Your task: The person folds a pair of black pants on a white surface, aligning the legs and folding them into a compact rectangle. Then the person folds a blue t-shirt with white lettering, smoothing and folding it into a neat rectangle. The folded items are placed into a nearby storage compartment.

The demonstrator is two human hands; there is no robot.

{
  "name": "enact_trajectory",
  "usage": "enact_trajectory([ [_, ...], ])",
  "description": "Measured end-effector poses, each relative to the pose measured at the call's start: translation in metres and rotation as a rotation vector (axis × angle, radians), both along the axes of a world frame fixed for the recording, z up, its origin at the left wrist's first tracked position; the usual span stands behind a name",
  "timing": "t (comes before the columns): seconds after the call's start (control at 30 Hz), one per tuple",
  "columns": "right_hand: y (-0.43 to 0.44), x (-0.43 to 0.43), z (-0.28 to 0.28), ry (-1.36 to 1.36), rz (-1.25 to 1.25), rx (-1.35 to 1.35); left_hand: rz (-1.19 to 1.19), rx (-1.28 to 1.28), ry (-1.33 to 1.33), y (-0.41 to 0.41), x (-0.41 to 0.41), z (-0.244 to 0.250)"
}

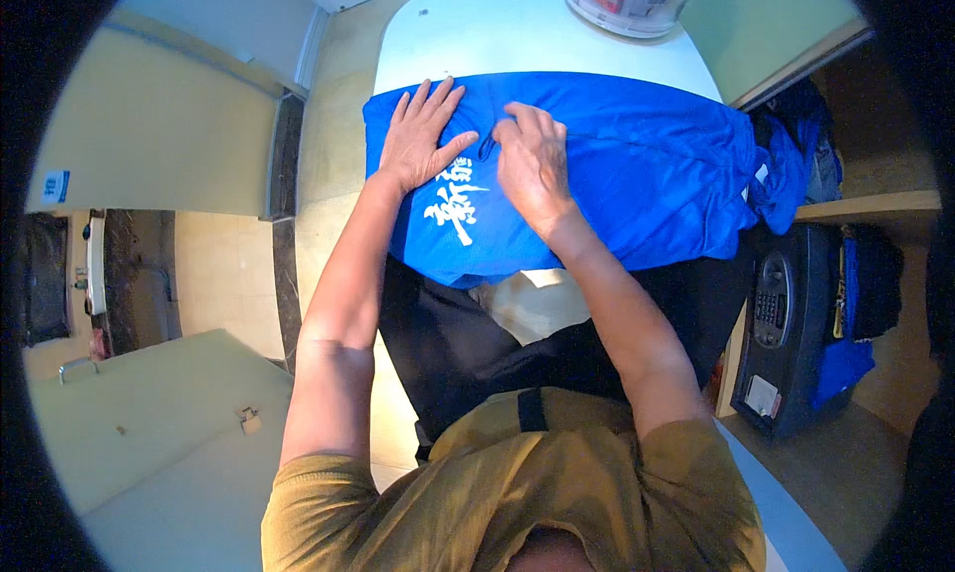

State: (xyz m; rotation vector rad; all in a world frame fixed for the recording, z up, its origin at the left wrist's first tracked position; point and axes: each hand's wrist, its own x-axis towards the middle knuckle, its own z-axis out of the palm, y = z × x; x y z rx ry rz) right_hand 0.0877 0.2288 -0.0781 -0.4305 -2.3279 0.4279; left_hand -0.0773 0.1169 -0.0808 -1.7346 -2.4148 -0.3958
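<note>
A blue garment (634, 191) with white printed writing lies spread across a white table and hangs over its near edge towards my lap. My left hand (425, 135) presses flat on its left part, fingers spread and nothing held. To the right of it, my right hand (533, 158) rests on or just over the cloth with curled fingers. A thin dark edge or loop in the fabric shows between the two hands. Blur and the curled fingers hide whether the right hand pinches any cloth.
The white table (477, 27) carries a clear plastic jar (627, 5) at its far right. Beside my right leg, a black keypad safe (776, 326) stands in a wooden cabinet, below a shelf (865, 203) with crumpled clothes (802, 154). At left, a doorway shows a tiled floor (224, 273).
</note>
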Motion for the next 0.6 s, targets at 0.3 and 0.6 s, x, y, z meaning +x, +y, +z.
enact_trajectory([
  [0.3, 0.022, -0.037, -0.029, -0.219, 0.064, 0.040, -0.022, -0.061, 0.011, -0.001, 0.001, 0.004],
  [0.6, 0.046, 0.001, -0.020, -0.225, 0.038, 0.064, -0.004, -0.113, 0.027, 0.000, 0.002, 0.007],
])
